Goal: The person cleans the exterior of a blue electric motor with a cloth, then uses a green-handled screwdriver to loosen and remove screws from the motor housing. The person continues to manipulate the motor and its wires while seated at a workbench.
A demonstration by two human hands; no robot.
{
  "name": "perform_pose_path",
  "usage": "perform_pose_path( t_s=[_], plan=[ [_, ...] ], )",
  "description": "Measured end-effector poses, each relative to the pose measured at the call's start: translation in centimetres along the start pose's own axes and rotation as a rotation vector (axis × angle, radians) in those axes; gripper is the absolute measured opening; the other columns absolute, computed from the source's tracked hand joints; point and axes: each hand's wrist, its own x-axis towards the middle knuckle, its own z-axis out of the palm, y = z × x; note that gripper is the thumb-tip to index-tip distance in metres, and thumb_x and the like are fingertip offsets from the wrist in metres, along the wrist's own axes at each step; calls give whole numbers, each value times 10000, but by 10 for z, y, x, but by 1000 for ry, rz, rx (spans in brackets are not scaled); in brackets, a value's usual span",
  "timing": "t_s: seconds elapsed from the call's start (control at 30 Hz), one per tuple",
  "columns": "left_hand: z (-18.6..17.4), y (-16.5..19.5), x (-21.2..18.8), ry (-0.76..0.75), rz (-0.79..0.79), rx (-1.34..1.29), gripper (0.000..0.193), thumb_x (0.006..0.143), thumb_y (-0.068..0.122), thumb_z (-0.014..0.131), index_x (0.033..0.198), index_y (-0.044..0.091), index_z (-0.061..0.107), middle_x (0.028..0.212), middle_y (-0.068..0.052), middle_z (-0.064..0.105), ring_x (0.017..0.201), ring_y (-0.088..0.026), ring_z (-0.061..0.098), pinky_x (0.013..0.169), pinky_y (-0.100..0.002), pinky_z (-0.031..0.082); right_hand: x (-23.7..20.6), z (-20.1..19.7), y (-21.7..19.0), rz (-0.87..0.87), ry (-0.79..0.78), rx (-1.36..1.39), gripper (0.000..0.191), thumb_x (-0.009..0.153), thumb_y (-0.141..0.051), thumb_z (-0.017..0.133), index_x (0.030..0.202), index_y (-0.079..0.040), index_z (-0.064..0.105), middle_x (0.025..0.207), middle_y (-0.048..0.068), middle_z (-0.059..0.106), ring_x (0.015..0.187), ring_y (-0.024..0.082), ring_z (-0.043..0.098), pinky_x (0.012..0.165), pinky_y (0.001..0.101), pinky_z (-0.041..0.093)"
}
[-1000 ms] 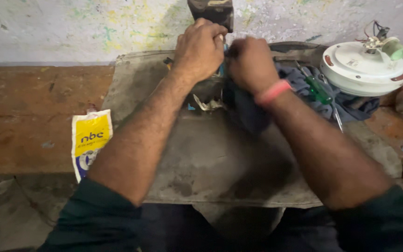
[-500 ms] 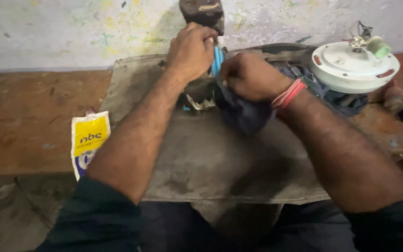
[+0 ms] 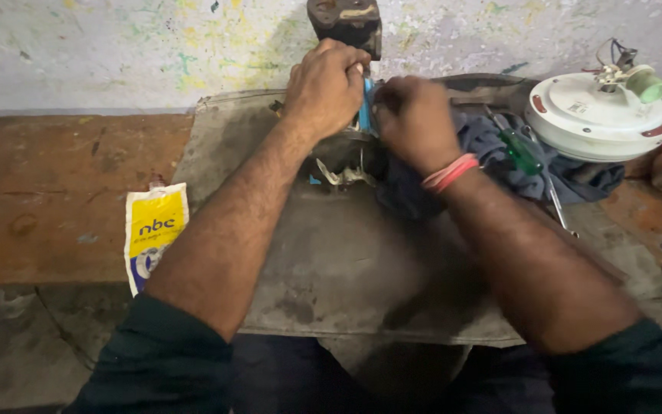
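Observation:
My left hand (image 3: 327, 86) is closed around a blue-handled tool (image 3: 365, 107) at the far edge of a grey stone slab (image 3: 346, 261), just below a dark metal block (image 3: 346, 23) against the wall. My right hand (image 3: 414, 119), with a pink band at the wrist, is closed right beside it, its fingers pressed on the same spot over a dark blue cloth (image 3: 499, 153). What lies under the two hands is hidden. Small bits of metal (image 3: 340, 176) lie under my left wrist.
A white round fan motor housing (image 3: 599, 115) with wires and a green cap sits at the right on the cloth. A green-handled screwdriver (image 3: 526, 157) lies beside it. A yellow and blue pouch (image 3: 151, 230) lies on the brown wooden bench (image 3: 63, 192) at the left.
Both hands stay together at the same spot by the wall. My right hand has shifted a little, and the view has tilted slightly.

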Motion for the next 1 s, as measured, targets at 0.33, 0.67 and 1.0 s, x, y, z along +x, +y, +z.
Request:
perform_pose_path(
  t_s=[0.33,0.67,1.0],
  plan=[
    [6,0,1,-5,11,42,243,936,175,608,1129,127,749,1149,-101,688,1133,-323,634,978,-496,483,16,11,16,-22,-152,-7,148,819,-28,665,931,-23,761,890,245,707,846,435,698,807,481,561],
    [3,2,0,11,-4,40,289,937,184,628,1213,117,677,1127,-121,692,1094,-347,653,950,-510,500,19,6,13,42,-250,-81,157,795,-64,685,911,11,759,899,271,715,847,474,686,759,506,542],
    [8,-2,1,42,3,50,273,926,175,637,1184,117,703,1100,-120,692,1077,-346,653,932,-510,492,54,36,47,49,-229,-114,146,825,-128,713,893,-10,764,836,263,704,790,453,695,747,493,561]
  ],
)
